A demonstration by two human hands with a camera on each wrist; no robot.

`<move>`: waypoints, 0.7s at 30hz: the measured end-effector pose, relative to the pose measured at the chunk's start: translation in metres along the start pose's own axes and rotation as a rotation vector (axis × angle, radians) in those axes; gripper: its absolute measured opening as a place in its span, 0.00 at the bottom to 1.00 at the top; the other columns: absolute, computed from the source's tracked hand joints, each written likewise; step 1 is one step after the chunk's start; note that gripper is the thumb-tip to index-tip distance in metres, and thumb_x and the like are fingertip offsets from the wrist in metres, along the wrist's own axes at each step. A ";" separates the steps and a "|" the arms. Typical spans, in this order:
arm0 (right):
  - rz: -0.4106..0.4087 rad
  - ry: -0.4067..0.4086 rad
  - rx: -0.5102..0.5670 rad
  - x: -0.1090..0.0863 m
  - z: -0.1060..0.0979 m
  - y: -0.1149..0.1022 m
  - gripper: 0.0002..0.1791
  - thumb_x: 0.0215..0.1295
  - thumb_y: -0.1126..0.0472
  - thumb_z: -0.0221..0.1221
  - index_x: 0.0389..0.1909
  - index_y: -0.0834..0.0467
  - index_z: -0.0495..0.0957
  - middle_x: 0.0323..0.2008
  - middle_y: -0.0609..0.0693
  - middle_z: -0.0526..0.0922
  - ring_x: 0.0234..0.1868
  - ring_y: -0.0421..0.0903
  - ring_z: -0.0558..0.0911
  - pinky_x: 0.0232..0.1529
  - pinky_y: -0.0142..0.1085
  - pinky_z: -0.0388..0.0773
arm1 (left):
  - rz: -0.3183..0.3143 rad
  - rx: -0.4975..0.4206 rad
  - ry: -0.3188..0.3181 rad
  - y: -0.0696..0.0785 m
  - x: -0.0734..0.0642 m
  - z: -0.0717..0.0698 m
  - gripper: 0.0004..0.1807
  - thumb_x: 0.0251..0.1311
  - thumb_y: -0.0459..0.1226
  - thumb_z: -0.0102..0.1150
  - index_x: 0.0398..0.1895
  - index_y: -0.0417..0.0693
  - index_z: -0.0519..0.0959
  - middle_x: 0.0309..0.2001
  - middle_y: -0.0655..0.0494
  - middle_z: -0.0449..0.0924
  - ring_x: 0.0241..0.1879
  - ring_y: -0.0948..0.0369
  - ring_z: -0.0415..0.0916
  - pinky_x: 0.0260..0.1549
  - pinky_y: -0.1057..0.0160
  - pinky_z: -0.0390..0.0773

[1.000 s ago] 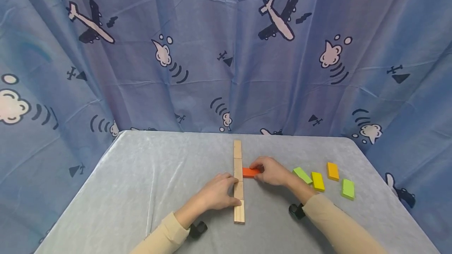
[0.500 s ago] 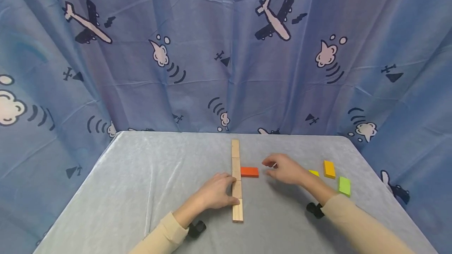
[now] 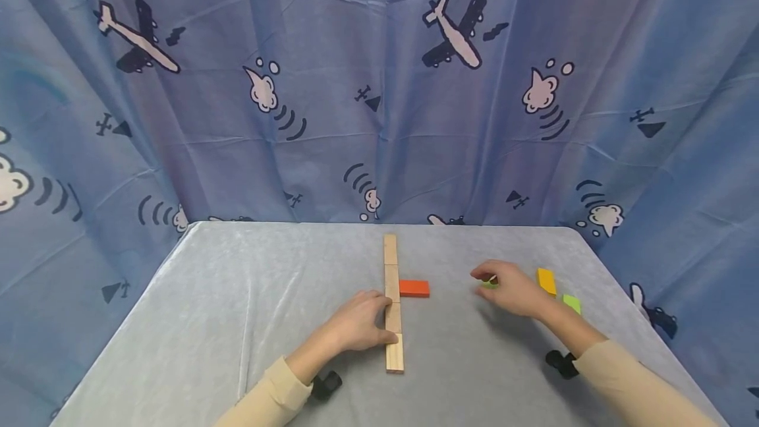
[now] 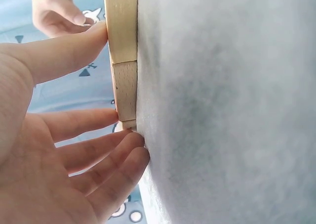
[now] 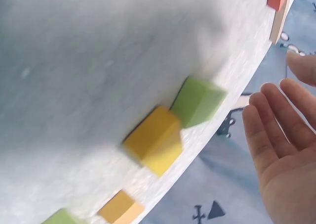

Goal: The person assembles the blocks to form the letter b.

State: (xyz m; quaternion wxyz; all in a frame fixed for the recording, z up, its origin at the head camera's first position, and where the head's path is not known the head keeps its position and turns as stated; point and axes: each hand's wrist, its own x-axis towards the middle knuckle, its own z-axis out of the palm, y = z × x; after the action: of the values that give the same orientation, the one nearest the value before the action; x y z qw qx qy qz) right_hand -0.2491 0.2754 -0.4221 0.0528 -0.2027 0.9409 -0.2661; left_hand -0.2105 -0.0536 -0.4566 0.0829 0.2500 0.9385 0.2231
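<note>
A straight row of plain wooden blocks [image 3: 391, 282] runs away from me down the middle of the table. My left hand [image 3: 354, 323] is at the row's left side; in the left wrist view its thumb and fingertips touch the wooden side. An orange-red block [image 3: 414, 288] juts out to the right, its end against the row. My right hand [image 3: 511, 290] hovers over a light green block [image 5: 197, 104], fingers apart from it in the right wrist view. Beside that lies a yellow block [image 5: 155, 137], hidden behind the hand in the head view.
Farther right on the grey-covered table [image 3: 284, 262] lie an amber block [image 3: 546, 280] and a second light green block [image 3: 572, 303], partly behind the right arm. Black wrist cameras [image 3: 326, 385] sit under both forearms. A blue patterned curtain [image 3: 320, 104] hangs behind the table.
My right hand has let go of the orange-red block and moved right to above the light green block. The orange-red block stays against the row. My left hand keeps its place there.
</note>
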 end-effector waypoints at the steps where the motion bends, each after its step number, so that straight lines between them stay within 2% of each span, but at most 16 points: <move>1: 0.004 0.006 0.000 -0.002 -0.002 0.002 0.16 0.67 0.65 0.64 0.53 0.67 0.81 0.51 0.60 0.84 0.51 0.58 0.82 0.53 0.54 0.80 | -0.001 0.000 0.000 0.000 0.000 0.001 0.36 0.54 0.50 0.74 0.64 0.42 0.77 0.63 0.48 0.76 0.64 0.50 0.71 0.63 0.54 0.73; 11: 0.033 0.046 -0.031 -0.012 -0.008 0.031 0.21 0.63 0.63 0.68 0.55 0.67 0.81 0.52 0.60 0.83 0.53 0.61 0.81 0.55 0.58 0.78 | 0.007 0.012 0.010 -0.002 0.001 0.001 0.37 0.53 0.51 0.75 0.63 0.42 0.78 0.61 0.48 0.77 0.63 0.51 0.72 0.62 0.54 0.73; 17: 0.049 0.018 -0.035 -0.014 -0.008 0.046 0.28 0.59 0.60 0.71 0.59 0.68 0.79 0.56 0.63 0.81 0.56 0.63 0.79 0.56 0.60 0.76 | 0.001 0.001 0.001 -0.002 0.001 0.002 0.37 0.54 0.51 0.74 0.63 0.42 0.78 0.62 0.47 0.77 0.63 0.49 0.72 0.62 0.53 0.73; 21: 0.062 -0.007 -0.046 -0.015 -0.007 0.049 0.31 0.57 0.57 0.73 0.60 0.67 0.78 0.58 0.62 0.79 0.55 0.60 0.79 0.55 0.57 0.77 | 0.001 0.001 0.003 -0.002 0.001 0.002 0.36 0.54 0.51 0.74 0.64 0.42 0.78 0.63 0.47 0.76 0.64 0.49 0.71 0.62 0.52 0.73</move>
State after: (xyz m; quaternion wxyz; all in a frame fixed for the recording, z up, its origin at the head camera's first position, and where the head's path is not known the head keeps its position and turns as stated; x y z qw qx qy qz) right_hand -0.2546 0.3231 -0.4421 0.0598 -0.1756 0.9524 -0.2421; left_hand -0.2115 -0.0539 -0.4591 0.0814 0.2500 0.9387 0.2231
